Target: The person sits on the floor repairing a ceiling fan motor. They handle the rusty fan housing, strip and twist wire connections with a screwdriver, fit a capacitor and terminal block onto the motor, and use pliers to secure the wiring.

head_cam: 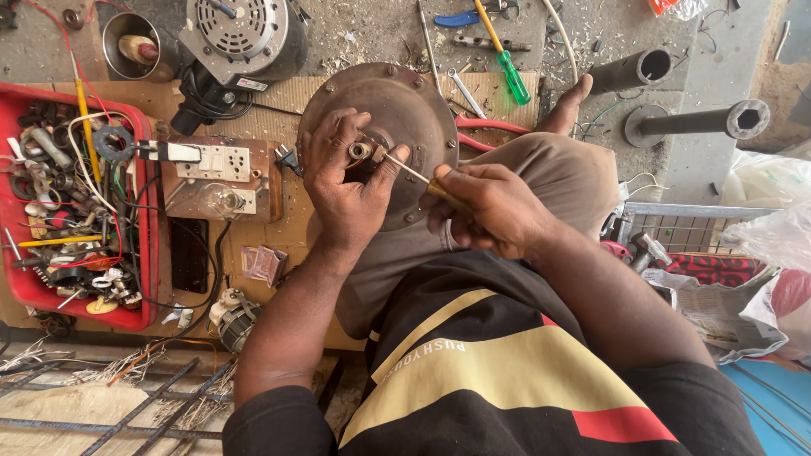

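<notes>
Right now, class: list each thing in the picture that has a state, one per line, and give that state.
Left hand: gripping the hub of the motor disc.
Right hand: closed on a screwdriver.
Screwdriver: tip at the hub.
Motor disc: propped on the knee, tilted.
Bulb: unlit.
Red tray: full of parts.
Green screwdriver: lying unused.
Metal cup: upright.

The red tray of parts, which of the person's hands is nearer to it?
Left. The left hand grips the round motor housing, closer to the red tray at the far left; the right hand, holding a screwdriver, sits farther away.
</notes>
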Tool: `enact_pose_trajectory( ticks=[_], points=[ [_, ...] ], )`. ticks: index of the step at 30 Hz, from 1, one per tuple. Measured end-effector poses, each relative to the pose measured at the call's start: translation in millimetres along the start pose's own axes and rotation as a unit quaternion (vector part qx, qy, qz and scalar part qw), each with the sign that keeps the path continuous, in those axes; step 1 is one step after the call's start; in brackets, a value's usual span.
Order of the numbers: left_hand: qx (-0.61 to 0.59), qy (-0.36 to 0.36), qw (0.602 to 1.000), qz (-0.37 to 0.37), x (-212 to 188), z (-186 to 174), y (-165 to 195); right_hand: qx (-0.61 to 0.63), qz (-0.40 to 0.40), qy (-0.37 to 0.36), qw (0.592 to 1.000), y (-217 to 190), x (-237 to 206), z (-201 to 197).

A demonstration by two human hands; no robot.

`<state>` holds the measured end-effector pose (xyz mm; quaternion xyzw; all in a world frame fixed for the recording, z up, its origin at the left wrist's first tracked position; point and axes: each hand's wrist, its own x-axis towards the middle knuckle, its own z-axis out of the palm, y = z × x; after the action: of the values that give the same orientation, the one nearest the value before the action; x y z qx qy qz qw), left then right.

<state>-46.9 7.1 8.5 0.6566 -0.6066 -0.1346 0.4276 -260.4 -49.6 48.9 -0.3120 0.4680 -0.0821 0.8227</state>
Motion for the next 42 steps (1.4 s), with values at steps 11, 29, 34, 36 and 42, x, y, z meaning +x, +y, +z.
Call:
enact_pose_trajectory(
  ticks=[11,29,34,36,42],
  points=[
    [0.009,0.037,0.999,0.004,2,3,7,-0.177,-0.214,0.137,0.951,-1,-9,19],
    [-0.049,-0.014,0.999,0.01,9,-7,3,-0.309,-0.275,0.039,0.909,-8,-11,6],
    [-0.056,-0.092,0.994,0.026,15,-19,-7,-0.262,-0.275,0.04,0.924,-11,-1,-3],
    [-0.045,-0.117,0.992,0.018,15,-22,-8,-0.274,-0.255,0.086,0.923,-12,9,1],
    [-0.049,-0.118,0.992,0.02,14,-22,-9,-0.326,-0.438,0.085,0.833,-13,36,29]
  ],
)
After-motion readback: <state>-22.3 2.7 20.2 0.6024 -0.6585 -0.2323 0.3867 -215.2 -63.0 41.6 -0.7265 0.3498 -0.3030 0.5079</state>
